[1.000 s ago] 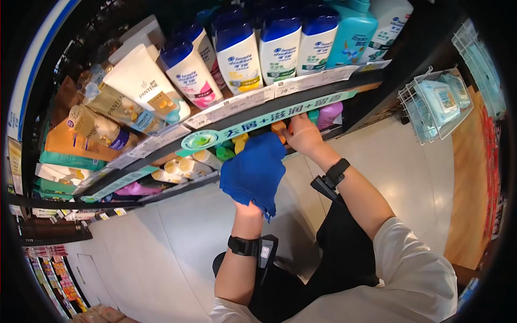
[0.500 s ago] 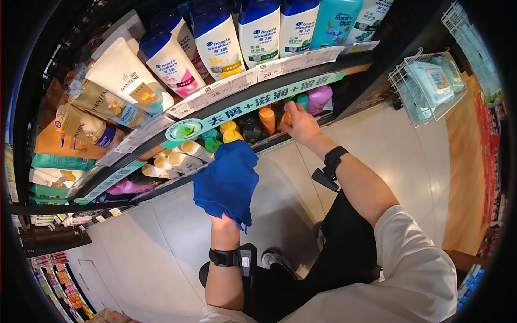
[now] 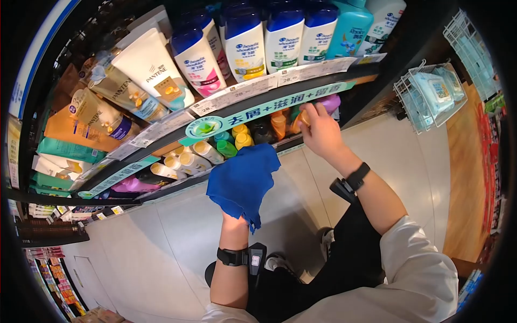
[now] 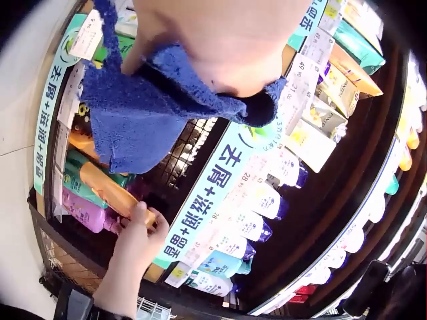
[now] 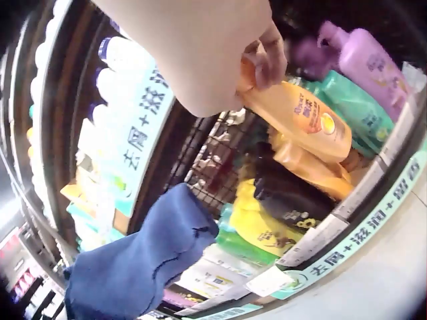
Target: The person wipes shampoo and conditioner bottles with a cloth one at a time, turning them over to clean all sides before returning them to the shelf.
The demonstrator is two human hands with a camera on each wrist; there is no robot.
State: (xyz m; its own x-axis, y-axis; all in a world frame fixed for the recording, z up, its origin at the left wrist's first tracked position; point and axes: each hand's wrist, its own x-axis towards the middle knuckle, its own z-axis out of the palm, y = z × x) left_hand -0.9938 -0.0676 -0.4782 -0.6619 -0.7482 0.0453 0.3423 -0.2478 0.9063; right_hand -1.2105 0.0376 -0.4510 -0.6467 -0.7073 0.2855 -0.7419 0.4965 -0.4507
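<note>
My right hand [image 3: 326, 134] reaches into the lower shelf and grips an orange shampoo bottle [image 5: 307, 123] by its cap end. The bottle leans, label facing up in the right wrist view, overlapping another orange bottle [image 5: 310, 165]. A green bottle [image 5: 357, 110] and a purple pump bottle [image 5: 375, 67] stand beside it. My left hand [image 3: 232, 219] holds a blue cloth [image 3: 242, 177] in front of the shelf, left of the right hand; the cloth hides its fingers. In the left wrist view the cloth hangs from around the hand.
Black [image 5: 290, 193] and yellow bottles [image 5: 263, 223] fill the lower shelf further left. Above, a shelf edge with a green sign strip [image 3: 269, 112] carries white shampoo bottles [image 3: 245, 51] and tubes [image 3: 153, 67]. A wire basket [image 3: 431, 97] with light-blue packs hangs at right.
The right hand has drawn slightly out of the shelf, with the orange bottle showing more in its fingers. The left hand still holds the cloth low before the shelf. The head view has shifted.
</note>
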